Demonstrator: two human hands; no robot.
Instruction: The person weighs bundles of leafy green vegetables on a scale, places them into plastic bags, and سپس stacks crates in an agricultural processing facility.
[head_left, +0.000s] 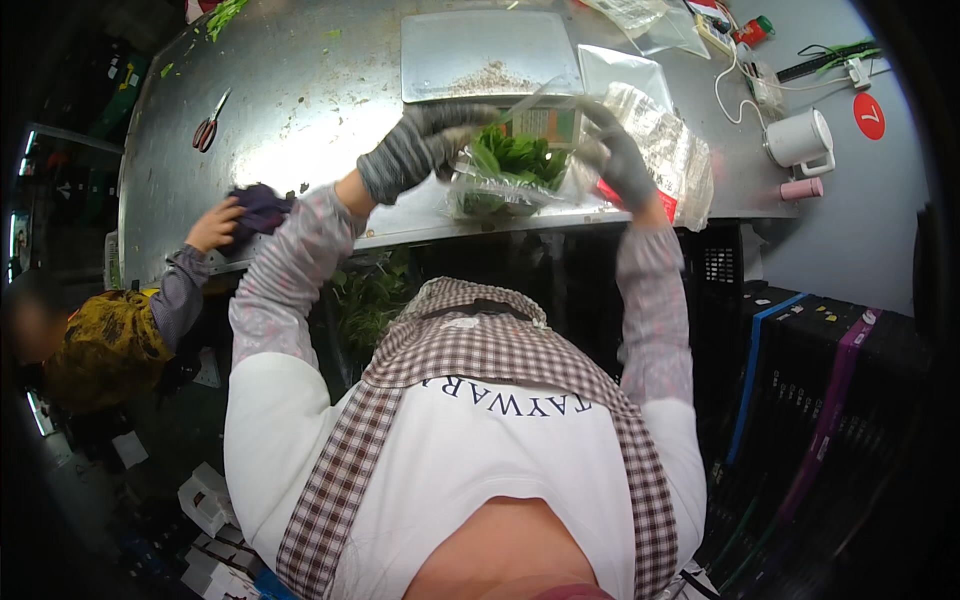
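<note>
At the desk [300, 90] edge we held a clear bag [500, 185] of greens [515, 158]; left hand [425, 140] and right hand [610, 150] both gripped its mouth; greens sat inside, bag unsealed.

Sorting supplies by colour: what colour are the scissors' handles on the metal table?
Red, on the scissors in the head view.
</note>
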